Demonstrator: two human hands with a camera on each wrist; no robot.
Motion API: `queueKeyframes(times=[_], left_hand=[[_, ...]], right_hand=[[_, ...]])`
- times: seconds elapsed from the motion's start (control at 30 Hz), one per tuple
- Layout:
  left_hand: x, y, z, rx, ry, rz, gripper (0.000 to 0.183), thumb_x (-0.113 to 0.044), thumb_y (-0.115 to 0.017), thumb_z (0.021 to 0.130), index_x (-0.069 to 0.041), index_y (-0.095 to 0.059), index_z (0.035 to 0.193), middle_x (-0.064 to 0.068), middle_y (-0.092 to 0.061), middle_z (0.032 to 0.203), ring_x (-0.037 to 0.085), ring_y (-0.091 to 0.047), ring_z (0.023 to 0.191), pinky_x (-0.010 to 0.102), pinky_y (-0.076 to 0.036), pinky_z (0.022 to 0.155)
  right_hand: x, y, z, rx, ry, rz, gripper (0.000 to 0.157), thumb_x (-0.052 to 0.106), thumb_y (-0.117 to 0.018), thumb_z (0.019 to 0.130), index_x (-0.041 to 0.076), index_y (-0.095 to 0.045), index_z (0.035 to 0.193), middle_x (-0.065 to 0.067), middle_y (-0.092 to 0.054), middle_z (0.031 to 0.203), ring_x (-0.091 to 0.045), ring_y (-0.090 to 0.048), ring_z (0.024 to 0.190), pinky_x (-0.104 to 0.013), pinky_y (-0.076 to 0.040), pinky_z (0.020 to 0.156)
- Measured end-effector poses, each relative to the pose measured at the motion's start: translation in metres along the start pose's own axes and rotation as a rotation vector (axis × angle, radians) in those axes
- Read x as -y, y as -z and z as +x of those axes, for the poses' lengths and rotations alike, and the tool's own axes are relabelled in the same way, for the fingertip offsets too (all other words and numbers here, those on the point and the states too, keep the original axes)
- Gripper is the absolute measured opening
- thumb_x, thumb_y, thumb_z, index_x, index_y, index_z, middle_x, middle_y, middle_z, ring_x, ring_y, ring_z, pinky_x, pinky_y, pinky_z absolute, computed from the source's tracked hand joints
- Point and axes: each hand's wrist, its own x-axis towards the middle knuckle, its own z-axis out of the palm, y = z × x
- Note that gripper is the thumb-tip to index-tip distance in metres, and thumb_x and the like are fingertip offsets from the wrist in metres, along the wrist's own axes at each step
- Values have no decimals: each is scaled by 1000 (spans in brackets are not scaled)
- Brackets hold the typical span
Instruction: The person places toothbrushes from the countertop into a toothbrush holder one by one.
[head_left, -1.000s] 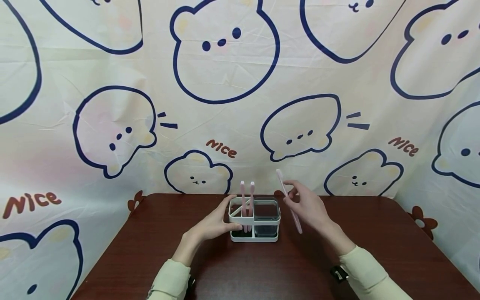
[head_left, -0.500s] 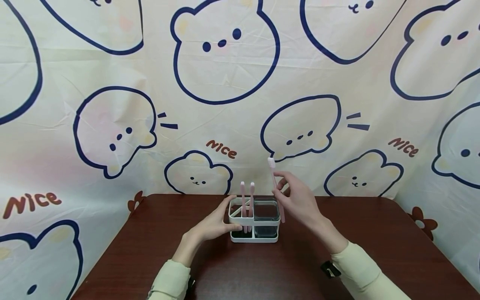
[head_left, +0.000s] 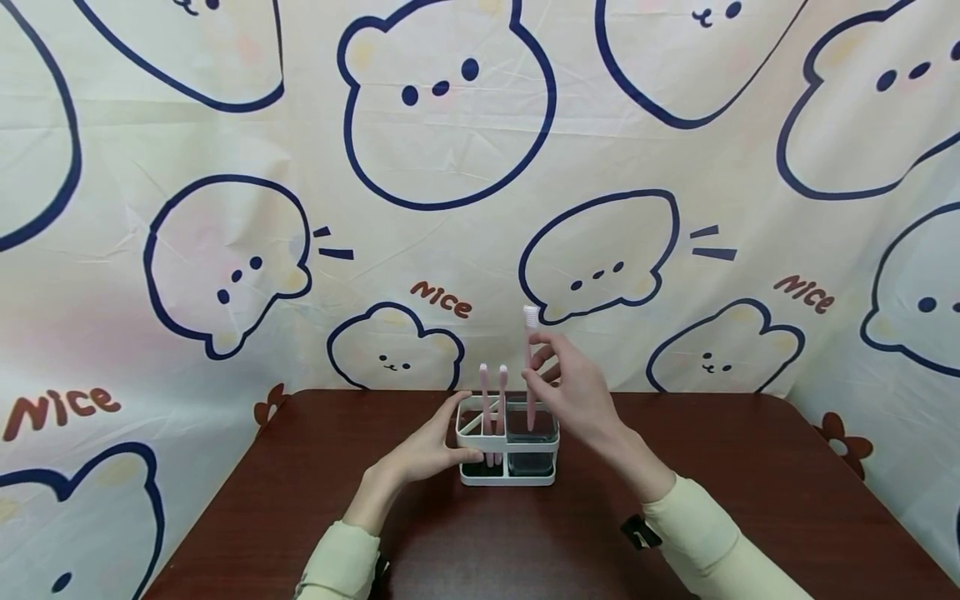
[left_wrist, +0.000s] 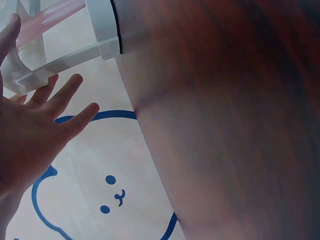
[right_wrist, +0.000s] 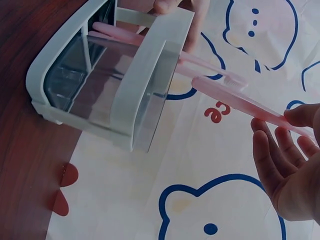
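A white toothbrush holder stands on the table, with two pink toothbrushes upright in its left part. A clear dark-tinted cup fills its right part. My left hand holds the holder's left side, thumb in front and fingers behind; in the left wrist view those fingers are spread. My right hand pinches another pink toothbrush, bristles up, above the cup. From the right wrist, that toothbrush's handle end shows just outside the holder's top, apart from the cup.
The dark red-brown table extends around the holder. Behind it hangs a pale cloth with blue-outlined bear drawings, close to the table's far edge.
My right hand has moved left with its toothbrush, from beside the holder to above the cup. The toothbrush has turned from slanted to nearly upright. My left hand stays on the holder.
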Motion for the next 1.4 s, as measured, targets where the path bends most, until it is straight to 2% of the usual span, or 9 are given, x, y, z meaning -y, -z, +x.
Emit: queueKeyframes(times=[0.23, 0.37, 0.6, 0.73, 0.97, 1.13, 1.27, 1.4], left_hand=[[2, 1, -1, -2, 12, -14, 93, -34, -79, 84, -27, -20, 156, 7, -26, 161, 31, -36, 143, 69, -28, 112], [3, 1, 0, 8, 5, -26, 91, -33, -79, 85, -28, -21, 155, 7, -29, 159, 31, -38, 141, 69, -29, 111], [3, 1, 2, 22, -13, -45, 91, -33, -78, 85, -28, -20, 155, 8, -32, 157, 35, -41, 139, 69, -31, 110], [3, 1, 2, 26, -14, -46, 90, -32, -78, 85, -29, -21, 154, 9, -33, 157, 34, -42, 138, 68, -32, 110], [4, 0, 2, 13, 3, -22, 92, -34, -79, 84, -28, -20, 155, 9, -29, 160, 30, -41, 139, 66, -33, 111], [5, 0, 2, 16, 3, -27, 92, -32, -79, 84, -28, -20, 155, 9, -30, 159, 30, -42, 137, 65, -33, 112], [5, 0, 3, 12, -4, -28, 92, -32, -79, 85, -27, -20, 155, 9, -30, 158, 31, -42, 137, 65, -33, 111], [5, 0, 3, 14, -11, -33, 91, -32, -79, 85, -25, -20, 155, 9, -30, 158, 32, -42, 137, 65, -34, 111]], right_hand=[[10, -14, 3, 15, 4, 71, 42, 12, -71, 91, 12, -52, 128, -4, -63, 96, -16, -70, 75, -24, -59, 61], [14, -21, 2, 17, 8, 91, 37, 11, -71, 92, 10, -53, 123, -4, -63, 95, -17, -70, 76, -24, -59, 62], [8, -33, -4, 40, -21, 93, 27, 12, -71, 92, 13, -55, 113, -2, -64, 94, -16, -70, 80, -26, -60, 66], [2, -40, -9, 48, -40, 57, 24, 13, -72, 91, 15, -56, 108, 1, -65, 92, -13, -69, 81, -26, -60, 70], [-8, -52, -21, 62, -47, -28, 22, 16, -74, 89, 16, -57, 103, 3, -67, 91, -7, -65, 74, -18, -54, 61], [-13, -60, -28, 64, -63, -99, 21, 21, -77, 88, 18, -60, 100, 6, -69, 88, -3, -61, 71, -16, -52, 63], [-17, -64, -31, 42, -26, -162, 20, 23, -79, 86, 18, -64, 97, 6, -70, 84, -4, -59, 69, -18, -49, 61], [-21, -67, -34, 31, -11, -224, 19, 27, -80, 85, 19, -66, 96, 7, -70, 82, -8, -55, 74, -26, -42, 70]])
